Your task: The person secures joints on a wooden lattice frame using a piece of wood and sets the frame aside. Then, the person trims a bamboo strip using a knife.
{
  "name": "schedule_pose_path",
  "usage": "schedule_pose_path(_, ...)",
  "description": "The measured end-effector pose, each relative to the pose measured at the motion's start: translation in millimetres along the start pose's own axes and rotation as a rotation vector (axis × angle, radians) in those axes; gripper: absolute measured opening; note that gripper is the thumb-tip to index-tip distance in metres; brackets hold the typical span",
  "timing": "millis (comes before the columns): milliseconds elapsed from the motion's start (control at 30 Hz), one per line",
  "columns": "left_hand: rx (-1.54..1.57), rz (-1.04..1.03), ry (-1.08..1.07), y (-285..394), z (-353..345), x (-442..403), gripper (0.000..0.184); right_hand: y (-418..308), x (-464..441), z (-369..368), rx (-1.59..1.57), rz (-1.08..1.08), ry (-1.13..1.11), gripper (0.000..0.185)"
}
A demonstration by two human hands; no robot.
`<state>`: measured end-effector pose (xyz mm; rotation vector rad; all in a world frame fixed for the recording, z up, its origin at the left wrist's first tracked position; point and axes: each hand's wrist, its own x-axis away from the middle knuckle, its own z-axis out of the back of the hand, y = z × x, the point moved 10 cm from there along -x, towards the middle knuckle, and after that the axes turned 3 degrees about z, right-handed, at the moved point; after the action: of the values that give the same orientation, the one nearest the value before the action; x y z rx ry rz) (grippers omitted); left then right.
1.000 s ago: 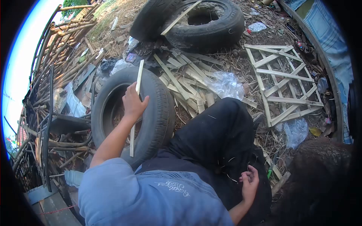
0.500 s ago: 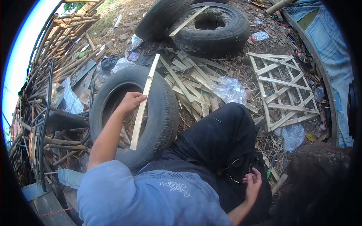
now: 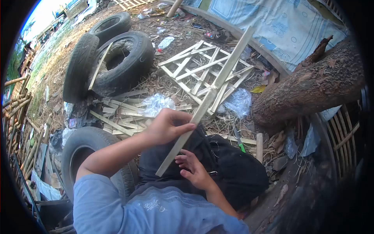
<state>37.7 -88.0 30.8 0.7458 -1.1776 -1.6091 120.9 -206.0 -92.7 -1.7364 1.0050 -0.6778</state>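
My left hand (image 3: pixel 170 126) pinches a flat bamboo strip (image 3: pixel 213 93) between thumb and fingers. The strip slants from above my lap up toward the upper right, with a node partway along it, and crosses in front of a bamboo lattice (image 3: pixel 187 72) lying on the ground. Close below the strip's lower part is my right hand (image 3: pixel 196 171), its fingers loosely bent and apart, holding nothing. Several more split bamboo strips (image 3: pixel 120 117) lie in a pile beyond my knees. Beside my knee is a knife (image 3: pixel 240 144) with a green handle.
A tyre (image 3: pixel 83 142) stands by my left side; another tyre (image 3: pixel 142 58) lies farther off with a strip across it. A thick tree trunk (image 3: pixel 307 89) rises at the right. Clear plastic (image 3: pixel 157 104) and a patterned blue sheet (image 3: pixel 280 27) are also around.
The view has turned to the right. My left hand has brought the bamboo strip from over the tyre to in front of my lap. My right hand has come up near its lower end.
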Motion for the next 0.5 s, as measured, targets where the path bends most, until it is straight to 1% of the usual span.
schedule_pose_path(33, -0.046, -0.072, -0.015, 3, -16, -11, 0.025, -3, 0, -3, -0.102, 0.069, 0.034, 0.058)
schedule_pose_path(67, -0.036, -0.059, -0.019, 2, -26, -20, 0.025, -7, 2, -2, -0.097, 0.091, 0.039, 0.058)
schedule_pose_path(133, 0.009, -0.055, -0.001, -1, -41, -31, 0.024, -2, 6, 13, -0.122, 0.024, 0.149, 0.041)
schedule_pose_path(167, 0.047, -0.066, 0.018, -9, -47, -36, 0.024, -3, 7, 18, -0.125, 0.042, 0.161, 0.041)
schedule_pose_path(200, 0.075, -0.051, 0.001, -24, -56, -41, 0.028, -1, 8, 25, -0.117, 0.041, 0.161, 0.034)
schedule_pose_path(233, 0.076, -0.061, -0.010, -31, -63, -42, 0.028, -3, 7, 30, -0.107, 0.034, 0.159, 0.027)
schedule_pose_path(267, 0.165, 0.005, 0.022, -46, -65, -43, 0.028, -5, 7, 32, -0.189, 0.019, 0.202, 0.024)
schedule_pose_path(333, 0.285, 0.104, 0.064, -74, -68, -46, 0.027, 2, 5, 34, -0.153, 0.020, 0.206, 0.024)
schedule_pose_path(367, 0.289, 0.098, 0.053, -81, -71, -46, 0.027, 6, 5, 37, -0.127, 0.011, 0.204, 0.023)
schedule_pose_path(433, 0.402, 0.099, 0.092, -94, -69, -44, 0.030, 10, 3, 47, -0.150, -0.016, 0.192, 0.026)
schedule_pose_path(467, 0.404, 0.030, 0.039, -94, -68, -43, 0.033, 7, 3, 56, -0.184, -0.003, 0.199, 0.026)
schedule_pose_path(500, 0.246, 0.086, 0.066, -109, -59, -40, 0.041, 3, 2, 65, -0.221, 0.012, 0.205, 0.026)
